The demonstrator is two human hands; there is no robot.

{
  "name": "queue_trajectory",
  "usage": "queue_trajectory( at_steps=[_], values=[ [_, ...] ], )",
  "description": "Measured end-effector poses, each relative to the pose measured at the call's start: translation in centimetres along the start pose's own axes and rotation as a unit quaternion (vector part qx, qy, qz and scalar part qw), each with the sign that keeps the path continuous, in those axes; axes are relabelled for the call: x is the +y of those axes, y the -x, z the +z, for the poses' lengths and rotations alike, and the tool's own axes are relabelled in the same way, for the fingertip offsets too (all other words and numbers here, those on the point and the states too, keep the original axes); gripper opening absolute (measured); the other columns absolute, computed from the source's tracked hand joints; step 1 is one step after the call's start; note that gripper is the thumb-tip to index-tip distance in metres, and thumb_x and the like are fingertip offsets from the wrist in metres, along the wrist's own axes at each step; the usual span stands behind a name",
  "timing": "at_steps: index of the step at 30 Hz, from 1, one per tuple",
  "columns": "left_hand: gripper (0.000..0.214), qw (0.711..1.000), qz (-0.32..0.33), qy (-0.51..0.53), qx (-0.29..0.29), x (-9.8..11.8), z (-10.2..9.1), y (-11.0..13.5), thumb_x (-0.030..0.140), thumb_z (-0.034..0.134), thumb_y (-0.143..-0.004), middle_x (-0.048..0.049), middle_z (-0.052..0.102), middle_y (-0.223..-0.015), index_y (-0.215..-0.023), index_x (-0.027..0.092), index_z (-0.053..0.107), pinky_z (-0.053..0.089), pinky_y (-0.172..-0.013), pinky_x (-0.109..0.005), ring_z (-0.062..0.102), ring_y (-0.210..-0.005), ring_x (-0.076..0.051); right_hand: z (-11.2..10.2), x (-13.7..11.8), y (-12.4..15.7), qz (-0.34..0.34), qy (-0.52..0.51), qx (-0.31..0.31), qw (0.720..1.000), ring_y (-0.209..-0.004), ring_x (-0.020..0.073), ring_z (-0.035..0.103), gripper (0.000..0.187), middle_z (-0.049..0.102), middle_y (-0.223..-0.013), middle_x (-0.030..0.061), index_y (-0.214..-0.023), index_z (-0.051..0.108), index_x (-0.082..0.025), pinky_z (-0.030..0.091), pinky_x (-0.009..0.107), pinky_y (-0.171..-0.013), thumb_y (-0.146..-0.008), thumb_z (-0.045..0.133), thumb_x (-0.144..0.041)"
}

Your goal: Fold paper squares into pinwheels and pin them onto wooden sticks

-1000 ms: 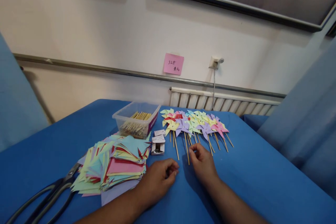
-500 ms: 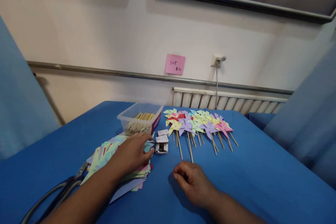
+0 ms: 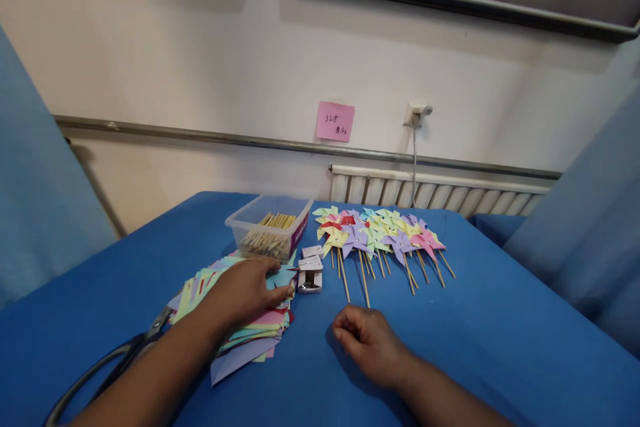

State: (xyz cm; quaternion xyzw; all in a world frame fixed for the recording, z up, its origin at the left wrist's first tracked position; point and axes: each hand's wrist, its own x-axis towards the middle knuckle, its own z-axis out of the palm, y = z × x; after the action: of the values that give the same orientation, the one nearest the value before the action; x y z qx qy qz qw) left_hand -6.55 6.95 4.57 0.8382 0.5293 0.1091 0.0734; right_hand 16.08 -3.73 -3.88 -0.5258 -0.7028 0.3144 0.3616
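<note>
My left hand (image 3: pixel 250 293) lies over a fanned stack of coloured paper sheets (image 3: pixel 250 337), thumb and fingers apart. Whether a sheet is pinched under the fingers is hidden. To the right, my right hand (image 3: pixel 367 340) rests on the blue tablecloth, curled into a loose fist with nothing seen in it. Just beyond it are the sticks of several paper pinwheels (image 3: pixel 356 239), laid in a group of yellow, purple, green, red and pink. Between the paper and the pinwheels stands a small open box (image 3: pixel 310 277) with shiny bits inside, a second small box (image 3: pixel 313 251) behind it.
Behind the paper is a clear plastic tub (image 3: pixel 295 233) of wooden sticks. Large scissors (image 3: pixel 135 347) lie left of the stack, partly under my left forearm. A wall with a rail (image 3: pixel 225 139) and a radiator (image 3: pixel 450 190) stands beyond the table (image 3: pixel 490 320).
My left hand has shifted slightly over the paper stack, its fingers drawn a little back and lower. My right hand keeps its fist in almost the same place.
</note>
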Motion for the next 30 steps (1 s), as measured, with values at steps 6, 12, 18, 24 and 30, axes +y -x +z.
queue_trajectory(
  at_steps=[6,12,18,24,30],
  values=[
    [0.038,0.997,-0.016,-0.078,0.002,0.8,0.1,0.3,0.055,0.053,-0.068,-0.0081,0.068,-0.083,-0.085,0.023,0.066,0.035,-0.063,-0.032,0.06,-0.076,-0.026,0.2,0.0,0.0,-0.001,0.005,-0.003,1.0,-0.06,0.0087,0.051,0.009,0.057,-0.066,-0.0032,-0.077,0.058,-0.019,0.036,0.018,-0.056,-0.081,0.051,-0.018],
    [0.034,0.993,0.003,-0.116,0.025,1.0,0.6,0.4,0.052,0.049,-0.073,-0.0085,0.067,-0.079,-0.079,0.022,0.062,0.032,-0.06,-0.032,0.059,-0.074,-0.025,0.0,-0.1,-0.1,0.002,0.007,-0.011,1.0,-0.061,0.0087,0.051,0.008,0.058,-0.067,-0.0032,-0.078,0.059,-0.018,0.036,0.018,-0.056,-0.081,0.051,-0.018],
    [0.036,0.993,-0.023,-0.116,0.029,1.3,1.0,0.4,0.054,0.046,-0.075,-0.009,0.068,-0.081,-0.083,0.022,0.062,0.033,-0.058,-0.032,0.06,-0.074,-0.026,0.1,0.1,-0.1,0.009,0.017,-0.024,1.0,-0.062,0.009,0.052,0.008,0.06,-0.069,-0.0026,-0.08,0.06,-0.018,0.037,0.018,-0.057,-0.081,0.052,-0.017],
    [0.032,0.992,-0.033,-0.118,0.034,2.1,1.3,0.7,0.049,0.047,-0.077,-0.0117,0.067,-0.084,-0.08,0.02,0.061,0.036,-0.061,-0.033,0.061,-0.078,-0.028,0.3,0.2,0.0,0.011,0.018,-0.023,1.0,-0.062,0.0092,0.053,0.008,0.059,-0.069,-0.0027,-0.08,0.06,-0.019,0.038,0.018,-0.057,-0.082,0.052,-0.017],
    [0.027,0.996,-0.066,-0.059,0.02,1.9,0.9,0.6,0.047,0.049,-0.075,-0.0072,0.069,-0.08,-0.076,0.022,0.061,0.034,-0.059,-0.031,0.062,-0.078,-0.025,0.1,0.0,0.0,0.012,0.028,-0.026,0.999,-0.063,0.0092,0.053,0.008,0.061,-0.07,-0.0023,-0.08,0.06,-0.019,0.038,0.019,-0.058,-0.081,0.053,-0.017]
  ],
)
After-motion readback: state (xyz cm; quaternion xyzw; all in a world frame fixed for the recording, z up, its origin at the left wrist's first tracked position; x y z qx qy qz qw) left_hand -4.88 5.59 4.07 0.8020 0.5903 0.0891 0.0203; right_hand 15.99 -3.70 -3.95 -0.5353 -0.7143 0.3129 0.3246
